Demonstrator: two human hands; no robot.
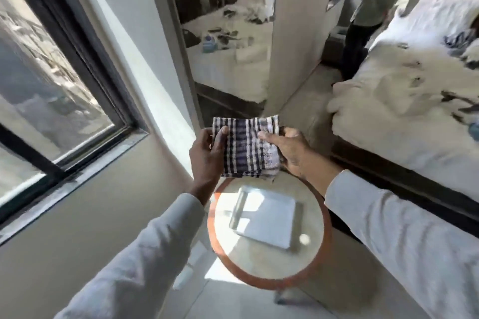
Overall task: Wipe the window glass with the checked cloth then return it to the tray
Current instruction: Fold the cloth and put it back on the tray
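Sleeves: my two pale long sleeves reach forward from the bottom of the view, left one (134, 248) toward the wall, right one (404, 228) from the bed side.
Table: a small round table (261, 264) with a reddish-brown rim and a pale top stands below my hands, sunlight falling across it.
Tray: a white rectangular tray (267, 217) sits on the tabletop, tilted askew to me, with nothing in it.
Left hand: my left hand (207, 155) pinches the left edge of the cloth, thumb on the front face, fingers closed behind it.
Right hand: my right hand (293, 153) grips the right edge, thumb pressed on the front, fingers curled shut behind.
Checked cloth: the checked cloth (247, 149), dark blue and white, is folded into a thick rectangle and held in the air between both hands, above the far rim of the table and not touching the tray.
Window: the dark-framed window (59, 77) is off to my left, well apart from the cloth.
Bed: a bed (404, 101) with rumpled white bedding lies to my right.
Mirror: a tall mirror (228, 33) on the far wall reflects the bed.
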